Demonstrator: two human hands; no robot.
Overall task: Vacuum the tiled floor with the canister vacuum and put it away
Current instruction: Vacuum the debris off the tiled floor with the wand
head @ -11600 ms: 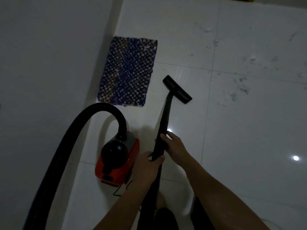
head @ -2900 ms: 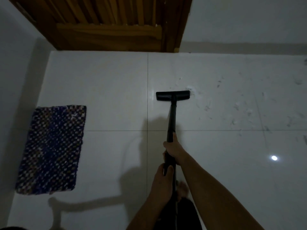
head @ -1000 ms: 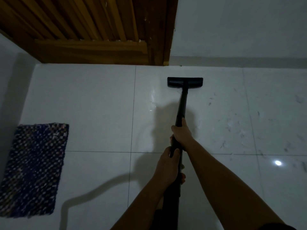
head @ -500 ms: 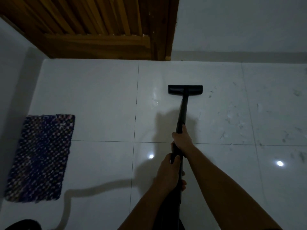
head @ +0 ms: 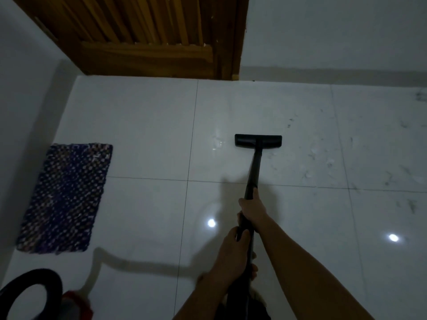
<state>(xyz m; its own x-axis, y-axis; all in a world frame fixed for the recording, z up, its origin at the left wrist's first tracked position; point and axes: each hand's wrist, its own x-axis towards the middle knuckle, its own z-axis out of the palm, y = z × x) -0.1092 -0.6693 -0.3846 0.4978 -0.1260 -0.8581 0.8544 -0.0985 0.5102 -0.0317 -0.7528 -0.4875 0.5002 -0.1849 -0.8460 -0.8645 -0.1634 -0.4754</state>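
A black vacuum wand runs from my hands down to a flat black floor head resting on the white tiled floor. My right hand grips the wand higher up the floor side, and my left hand grips it just behind, nearer my body. The black hose loops up at the bottom left, beside the red canister, which is blurred and mostly cut off. Dust and hair flecks lie on the tiles right of the head.
A blue woven mat lies by the left wall. A wooden door stands at the far edge, with a white wall to its right. Two light reflections shine on the tiles near my hands.
The floor head has been drawn back from the far wall toward me. The view has tilted down, bringing the hose loop and red canister into the bottom left corner.
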